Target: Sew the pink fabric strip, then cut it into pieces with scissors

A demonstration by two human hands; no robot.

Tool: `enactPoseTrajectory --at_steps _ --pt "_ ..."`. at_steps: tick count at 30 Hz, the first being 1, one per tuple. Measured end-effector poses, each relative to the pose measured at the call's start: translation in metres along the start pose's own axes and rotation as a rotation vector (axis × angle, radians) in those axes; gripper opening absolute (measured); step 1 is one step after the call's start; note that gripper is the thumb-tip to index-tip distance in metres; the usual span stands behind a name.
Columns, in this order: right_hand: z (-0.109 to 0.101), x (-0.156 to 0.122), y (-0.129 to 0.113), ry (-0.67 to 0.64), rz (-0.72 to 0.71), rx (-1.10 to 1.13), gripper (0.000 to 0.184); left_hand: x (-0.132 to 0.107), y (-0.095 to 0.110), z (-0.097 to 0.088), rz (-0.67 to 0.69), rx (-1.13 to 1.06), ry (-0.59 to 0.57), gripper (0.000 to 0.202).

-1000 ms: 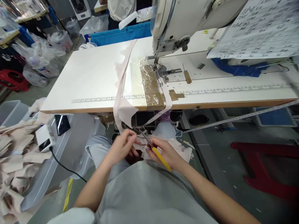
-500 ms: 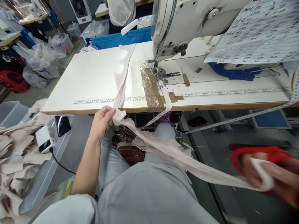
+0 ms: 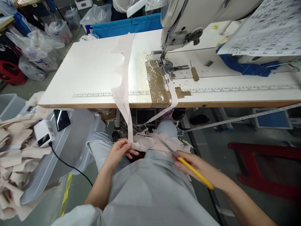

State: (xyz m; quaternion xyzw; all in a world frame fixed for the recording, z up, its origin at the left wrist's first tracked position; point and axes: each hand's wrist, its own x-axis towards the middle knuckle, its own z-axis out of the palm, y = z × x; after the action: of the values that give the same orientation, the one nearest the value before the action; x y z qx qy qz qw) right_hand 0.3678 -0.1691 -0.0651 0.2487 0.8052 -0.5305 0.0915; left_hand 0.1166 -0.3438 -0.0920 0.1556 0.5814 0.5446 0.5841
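My left hand (image 3: 119,152) pinches the lower end of a long pale pink fabric strip (image 3: 122,81) that hangs from the white sewing table (image 3: 91,72) down to my lap. My right hand (image 3: 199,171) is closed on yellow-handled snips (image 3: 188,168), whose blades point left toward the strip's end. A small heap of pink fabric pieces (image 3: 155,142) lies on my knees between the hands. The sewing machine (image 3: 188,28) stands on the table, with a second narrow strip running from its presser foot (image 3: 166,67) over the table's edge.
A clear plastic bin (image 3: 47,166) at my left holds pink cut pieces, a white device and a phone (image 3: 61,119). A red stool (image 3: 265,166) stands on the floor at right. Paper sheets (image 3: 268,28) hang over the machine. Another person stands behind a blue cloth bin (image 3: 127,26).
My left hand dropped from the table's edge to my lap, still holding the strip. My right hand swung back from the far right, let go of the strip, and brought the snips near it.
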Motion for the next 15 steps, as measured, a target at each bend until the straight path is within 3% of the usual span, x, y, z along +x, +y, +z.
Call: enactPoseTrajectory --at_steps 4,8,12,15 --pt "0.009 0.052 -0.030 -0.278 -0.121 -0.065 0.051 -0.010 -0.001 0.002 -0.011 -0.048 0.045 0.039" --pt "0.005 0.084 -0.037 -0.448 -0.137 -0.116 0.053 -0.017 -0.003 -0.002 -0.031 -0.075 0.068 0.039" --pt "0.004 0.101 -0.039 -0.476 -0.191 -0.240 0.052 -0.020 -0.004 -0.005 -0.037 -0.080 0.084 0.039" --pt "0.006 0.105 -0.043 -0.379 -0.239 -0.400 0.050 -0.020 -0.002 -0.006 -0.048 -0.073 0.093 0.038"
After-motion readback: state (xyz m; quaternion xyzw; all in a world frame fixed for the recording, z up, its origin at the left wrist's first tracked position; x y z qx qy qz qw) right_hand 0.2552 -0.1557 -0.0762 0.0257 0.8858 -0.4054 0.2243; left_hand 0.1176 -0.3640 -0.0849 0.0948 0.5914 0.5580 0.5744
